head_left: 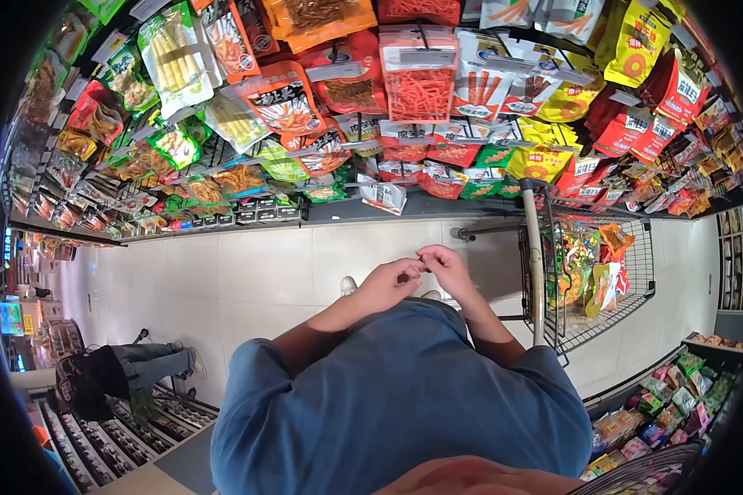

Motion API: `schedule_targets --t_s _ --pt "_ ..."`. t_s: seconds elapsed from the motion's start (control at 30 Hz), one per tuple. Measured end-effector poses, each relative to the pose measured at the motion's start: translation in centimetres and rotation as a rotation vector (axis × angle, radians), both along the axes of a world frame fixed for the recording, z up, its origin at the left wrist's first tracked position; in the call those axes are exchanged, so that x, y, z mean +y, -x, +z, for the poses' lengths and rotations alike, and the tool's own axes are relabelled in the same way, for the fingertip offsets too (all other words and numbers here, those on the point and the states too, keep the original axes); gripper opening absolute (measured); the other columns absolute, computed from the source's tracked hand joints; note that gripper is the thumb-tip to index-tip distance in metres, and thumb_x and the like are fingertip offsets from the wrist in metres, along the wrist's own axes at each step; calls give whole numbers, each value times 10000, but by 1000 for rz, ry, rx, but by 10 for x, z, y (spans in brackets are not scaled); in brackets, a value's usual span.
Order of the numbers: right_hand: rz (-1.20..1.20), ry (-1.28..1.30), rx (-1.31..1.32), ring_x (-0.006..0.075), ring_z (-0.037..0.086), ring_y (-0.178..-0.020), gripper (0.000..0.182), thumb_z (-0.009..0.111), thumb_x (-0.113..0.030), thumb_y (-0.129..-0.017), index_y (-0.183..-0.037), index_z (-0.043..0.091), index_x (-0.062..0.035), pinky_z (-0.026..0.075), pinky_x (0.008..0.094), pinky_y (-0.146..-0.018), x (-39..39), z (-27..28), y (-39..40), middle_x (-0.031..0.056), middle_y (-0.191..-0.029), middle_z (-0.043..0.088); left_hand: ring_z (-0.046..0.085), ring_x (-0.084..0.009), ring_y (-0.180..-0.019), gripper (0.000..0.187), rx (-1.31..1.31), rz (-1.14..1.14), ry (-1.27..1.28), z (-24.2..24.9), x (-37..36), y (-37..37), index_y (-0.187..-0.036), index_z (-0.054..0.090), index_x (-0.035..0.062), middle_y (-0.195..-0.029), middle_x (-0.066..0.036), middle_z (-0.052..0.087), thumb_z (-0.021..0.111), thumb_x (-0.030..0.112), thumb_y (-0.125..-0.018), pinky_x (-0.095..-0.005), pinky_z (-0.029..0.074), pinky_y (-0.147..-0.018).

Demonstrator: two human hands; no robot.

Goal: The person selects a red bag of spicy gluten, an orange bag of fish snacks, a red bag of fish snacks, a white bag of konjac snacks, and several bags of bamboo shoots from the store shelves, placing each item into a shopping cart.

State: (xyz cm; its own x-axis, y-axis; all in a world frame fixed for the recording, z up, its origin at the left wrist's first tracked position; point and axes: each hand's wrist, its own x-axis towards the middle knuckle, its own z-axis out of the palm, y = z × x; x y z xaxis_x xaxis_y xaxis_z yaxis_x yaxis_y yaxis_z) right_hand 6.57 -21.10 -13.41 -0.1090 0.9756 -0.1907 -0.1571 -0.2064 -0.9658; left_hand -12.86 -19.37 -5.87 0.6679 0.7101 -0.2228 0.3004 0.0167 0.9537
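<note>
Containers: shopping cart (pixel 607 326), wire basket, stands on the tiled floor (pixel 256 268) to the wearer's right. Inside: a multicoloured packet (pixel 580 243) on the handle side, an orange packet (pixel 616 238) at the edge nearer the shelf, a yellow-and-white packet (pixel 603 289) towards the middle, some red packaging beside it. Contents lie loosely, at mixed angles. Ahead, the shelf unit (pixel 338 213) carries tiers of hanging snack packets: red, orange, green, yellow and white. One white packet (pixel 382 196) sits tilted at the front edge of the lowest tier. Lower right, a second display (pixel 673 396) holds small packets in several colours.

Orientation: cart's long axis runs sideways, away from the wearer's right; pale handle bar (pixel 533 264) at the near end, roughly square to that axis, just beyond the right forearm. White packet: long axis mostly left-right, right end dipping slightly.

Grip: left hand (pixel 395 285) and right hand (pixel 447 268) meet in front of the body, fingers bent, fingertips together. Both narrow. Cannot tell whether anything small is pinched between them. Neither touches the cart or the shelf packets.

Surroundings: another person (pixel 95 384), in a dark top, at far left, near a slatted rack (pixel 82 454).
</note>
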Motion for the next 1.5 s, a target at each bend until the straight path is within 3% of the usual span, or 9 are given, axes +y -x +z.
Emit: schedule_targets --t_s 0.3,0.53,0.9,1.03,1.13,1.23,1.33,1.37,1.5 --pt "-171 50 -185 111 598 -721 170 541 -86 -916 -1030 616 16 488 237 -687 28 -20 49 62 -823 649 586 -93 -780 314 -13 101 -61 -36 41 117 -1194 560 -2 -904 -47 650 617 88 -899 -243 484 -735" --pt "-7 90 -234 106 597 -723 171 566 -96 -904 -1025 615 14 491 240 -670 45 -46 152 49 -824 639 544 -62 -692 272 19 217 -71 -82 72 215 -1148 588 8 -826 -16 649 625 113 -900 -227 464 -650" --pt "20 88 -379 113 619 -761 196 572 -117 -894 -1027 631 14 499 259 -702 90 -48 241 58 -840 663 595 -98 -789 272 48 288 19 -159 170 308 -1134 567 -38 -846 -40 647 579 55 -879 -241 473 -742" --pt "-35 90 -394 127 627 -767 201 574 -127 -893 -1027 636 9 505 272 -717 95 -44 234 74 -848 674 578 -91 -761 287 -110 414 39 -142 198 299 -1131 578 -16 -866 -25 643 623 127 -885 -234 475 -711" --pt "-62 59 -436 143 629 -770 207 576 -127 -889 -1041 634 2 507 288 -722 108 -54 224 77 -837 672 588 -105 -818 331 -110 551 -148 -135 231 292 -1176 550 -25 -963 -65 641 621 127 -891 -241 484 -755" --pt "-62 -183 -764 162 629 -799 215 586 -124 -879 -1054 627 -6 505 302 -727 161 -20 221 92 -869 670 588 -127 -903 403 -141 707 -235 -99 286 288 -1242 495 -40 -1069 -114 623 620 111 -890 -276 495 -805" --pt "-186 -411 -672 163 620 -845 229 596 -129 -876 -1069 617 -6 498 300 -760 243 14 228 101 -992 655 585 -157 -970 442 -364 844 -252 -53 345 282 -1284 447 -51 -1123 -134 609 604 87 -894 -301 490 -852" --pt "-266 -323 -472 142 616 -841 237 575 -118 -897 -1098 602 3 493 282 -764 269 25 237 78 -1006 655 581 -164 -989 442 -378 881 -302 -41 362 280 -1289 439 -53 -1147 -141 598 595 77 -897 -300 484 -867" --pt "-368 -554 -225 109 600 -838 261 598 -81 -895 -1134 577 22 486 243 -757 316 125 265 79 -1008 649 560 -177 -1065 436 -495 907 -397 25 378 271 -1298 429 -53 -1191 -160 570 581 54 -904 -300 463 -911"
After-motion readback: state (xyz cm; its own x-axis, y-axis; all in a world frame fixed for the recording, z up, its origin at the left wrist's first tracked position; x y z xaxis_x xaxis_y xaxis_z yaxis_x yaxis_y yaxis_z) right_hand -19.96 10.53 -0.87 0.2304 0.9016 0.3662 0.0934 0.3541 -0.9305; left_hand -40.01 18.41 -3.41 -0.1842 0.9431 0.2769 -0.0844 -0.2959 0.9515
